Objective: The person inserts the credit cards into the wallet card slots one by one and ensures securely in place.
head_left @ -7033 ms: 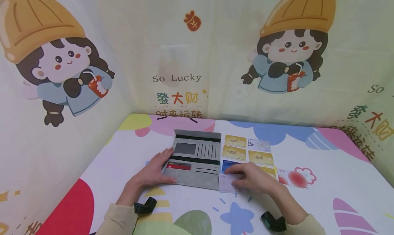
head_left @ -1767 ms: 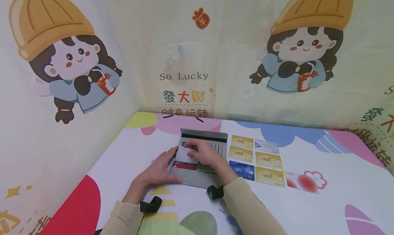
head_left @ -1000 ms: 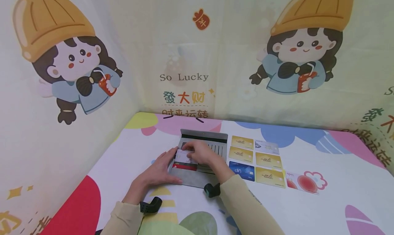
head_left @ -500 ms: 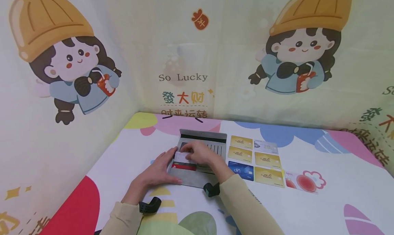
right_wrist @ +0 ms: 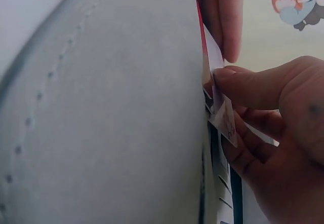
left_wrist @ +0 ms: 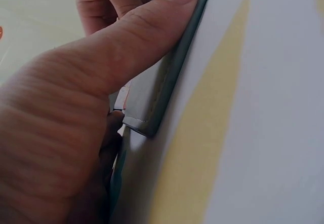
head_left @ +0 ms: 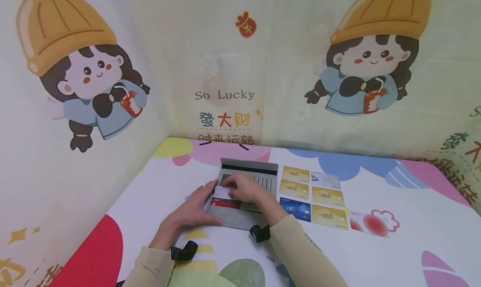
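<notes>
A grey wallet [head_left: 240,221] lies spread flat on the table, with slots in both halves. My left hand [head_left: 189,207] rests along its left edge, fingers straight; in the left wrist view the thumb [left_wrist: 152,29] presses on the near edge. Between thumb and fingers my right hand [head_left: 248,189] pinches a pale card [head_left: 221,191]. That card stands in a slot of the near half, just behind a red card [head_left: 225,203], its lower part hidden. In the right wrist view the pale card [right_wrist: 224,120] leans in the slot at the fingertips.
Right of the wallet lie gold cards [head_left: 330,216] in two columns, with a blue VIP card [head_left: 294,209] and a silver card [head_left: 326,179]. A white card with red circles [head_left: 366,222] lies farther right. A printed cloth wall [head_left: 225,61] stands behind the table.
My right hand has taken the pale card from the table below the blue card and brought it left to the wallet. The card has slid down behind the red one. My left hand stays put.
</notes>
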`<action>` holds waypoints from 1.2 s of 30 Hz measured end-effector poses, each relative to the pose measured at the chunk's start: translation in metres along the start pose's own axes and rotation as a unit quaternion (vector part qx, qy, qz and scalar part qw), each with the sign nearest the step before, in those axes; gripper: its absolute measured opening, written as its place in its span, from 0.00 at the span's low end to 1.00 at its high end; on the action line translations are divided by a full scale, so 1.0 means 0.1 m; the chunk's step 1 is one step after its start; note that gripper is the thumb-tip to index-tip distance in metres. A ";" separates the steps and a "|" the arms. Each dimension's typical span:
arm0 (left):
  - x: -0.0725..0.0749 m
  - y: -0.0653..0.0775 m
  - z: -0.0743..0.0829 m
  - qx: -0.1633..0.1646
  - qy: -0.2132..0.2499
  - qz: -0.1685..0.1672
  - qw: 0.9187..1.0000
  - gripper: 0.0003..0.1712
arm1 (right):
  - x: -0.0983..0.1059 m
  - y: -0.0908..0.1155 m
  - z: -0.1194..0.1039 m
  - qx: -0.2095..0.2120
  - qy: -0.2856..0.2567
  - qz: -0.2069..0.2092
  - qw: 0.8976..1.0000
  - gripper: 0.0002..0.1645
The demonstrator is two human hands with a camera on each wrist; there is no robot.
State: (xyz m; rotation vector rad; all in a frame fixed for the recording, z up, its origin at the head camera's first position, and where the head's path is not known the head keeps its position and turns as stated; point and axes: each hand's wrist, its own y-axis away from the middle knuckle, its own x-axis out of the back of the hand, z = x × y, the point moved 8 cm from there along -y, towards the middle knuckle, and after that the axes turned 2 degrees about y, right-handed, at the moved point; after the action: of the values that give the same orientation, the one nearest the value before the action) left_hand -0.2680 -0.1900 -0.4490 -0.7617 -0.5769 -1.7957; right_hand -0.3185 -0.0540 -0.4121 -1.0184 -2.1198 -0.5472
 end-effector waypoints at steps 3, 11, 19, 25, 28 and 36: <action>0.00 0.00 0.01 -0.005 0.001 0.000 1.000 0.70 | 0.01 0.00 0.00 0.007 -0.002 0.001 1.000 0.19; 0.02 0.01 0.04 -0.026 -0.007 0.001 1.000 0.71 | -0.04 0.01 0.01 0.033 0.016 0.000 0.999 0.17; 0.02 0.02 0.05 -0.025 -0.008 0.002 1.000 0.71 | -0.05 0.03 -0.04 0.065 0.006 -0.014 0.998 0.17; 0.03 0.02 0.06 -0.030 -0.012 0.003 0.999 0.71 | -0.04 0.04 -0.06 0.072 0.009 -0.012 0.997 0.16; 0.04 0.01 0.07 -0.033 -0.014 0.002 0.999 0.70 | -0.05 0.04 -0.07 0.070 0.009 -0.016 0.997 0.16; 0.03 0.02 0.07 -0.035 -0.012 -0.001 0.999 0.70 | -0.09 0.03 -0.07 0.059 0.009 -0.030 0.998 0.17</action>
State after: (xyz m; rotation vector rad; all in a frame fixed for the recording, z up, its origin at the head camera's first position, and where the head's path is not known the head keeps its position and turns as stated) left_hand -0.2651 -0.1877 -0.4414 -0.8314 -0.5333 -1.8176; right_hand -0.3091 -0.0609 -0.4138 -0.8842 -2.1442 -0.4531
